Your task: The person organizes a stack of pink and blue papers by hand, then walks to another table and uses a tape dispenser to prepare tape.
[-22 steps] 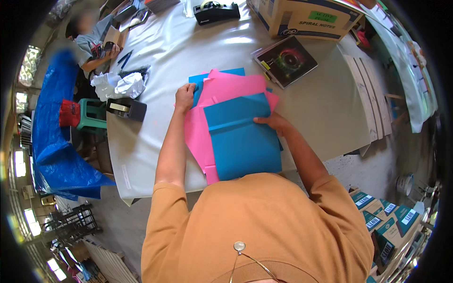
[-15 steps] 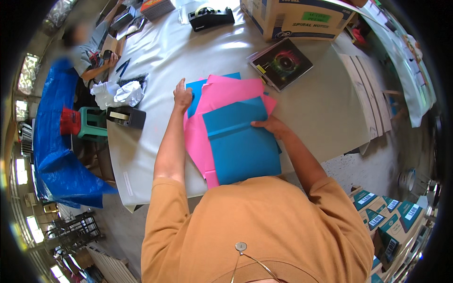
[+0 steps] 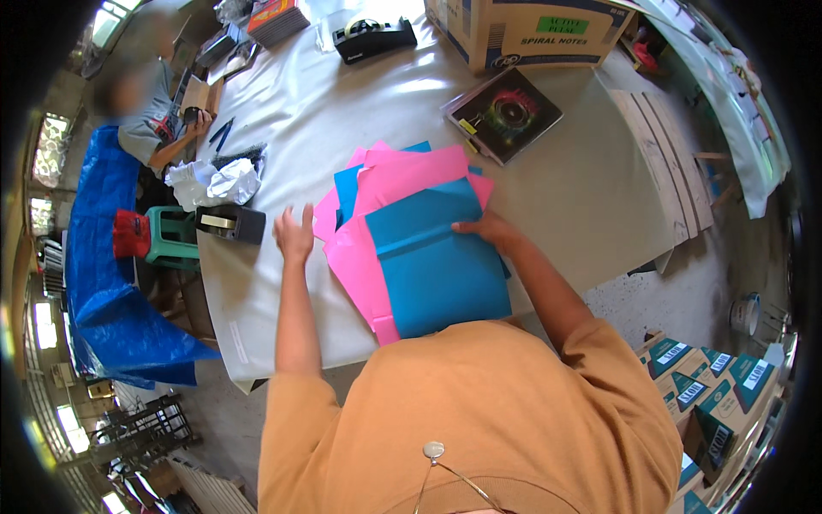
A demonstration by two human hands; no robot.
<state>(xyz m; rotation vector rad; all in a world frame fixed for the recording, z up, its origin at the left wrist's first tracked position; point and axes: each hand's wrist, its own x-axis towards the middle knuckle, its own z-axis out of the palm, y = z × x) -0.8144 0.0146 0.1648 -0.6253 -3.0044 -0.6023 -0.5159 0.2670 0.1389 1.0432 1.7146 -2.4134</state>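
Observation:
A loose pile of pink and blue paper sheets lies fanned out at the near edge of the table. On top is a blue sheet [image 3: 441, 274] with a crease across its upper part. My right hand [image 3: 490, 230] grips its right edge, thumb on top and the other fingers hidden beneath. Under it are pink sheets [image 3: 360, 265], with another blue sheet [image 3: 346, 190] partly showing at the upper left. My left hand [image 3: 295, 233] is just left of the pile, fingers spread and holding nothing.
Left on the pale-covered table [image 3: 599, 197] are a tape dispenser [image 3: 231, 224] and crumpled white paper [image 3: 227, 180]. Farther back stand a notebook stack [image 3: 505, 113], another tape dispenser [image 3: 374, 38] and a cardboard box [image 3: 531, 34]. A person [image 3: 154, 120] stands at the far left.
My left hand has come off the upper left of the pile and moved left and nearer, its fingers spreading. More pink and blue edges show there. My right hand keeps its hold.

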